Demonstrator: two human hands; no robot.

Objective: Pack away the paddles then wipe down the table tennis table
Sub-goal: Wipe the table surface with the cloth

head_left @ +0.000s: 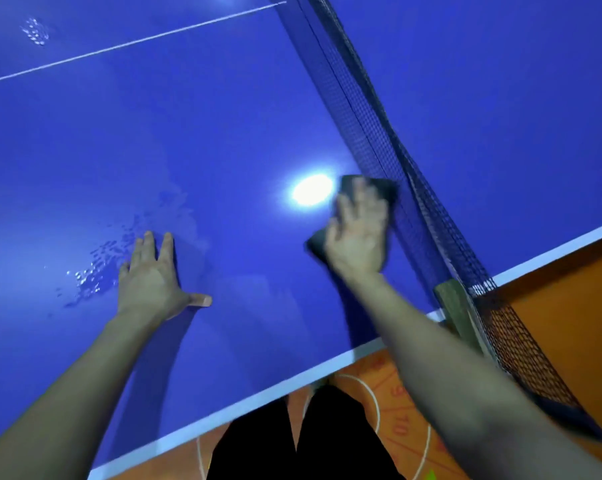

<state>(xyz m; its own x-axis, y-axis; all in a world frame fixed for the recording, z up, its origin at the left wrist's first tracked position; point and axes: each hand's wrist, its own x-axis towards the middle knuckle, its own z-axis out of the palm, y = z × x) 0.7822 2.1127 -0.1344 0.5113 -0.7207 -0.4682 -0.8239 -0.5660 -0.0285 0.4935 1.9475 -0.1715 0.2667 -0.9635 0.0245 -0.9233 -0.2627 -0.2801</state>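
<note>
Head view: the right hand [356, 237], fingers spread flat, presses a dark wiping cloth [375, 187] onto the glossy blue table tennis table [223, 133], just beside the black mesh net [379, 143], whose long axis runs from 11 to 5 o'clock. The left hand [150, 278] rests palm-down with straight fingers. A patch of water droplets [95, 268] lies at 9 o'clock from the cloth, beyond the left hand. The next stroke probably sweeps that way.
</note>
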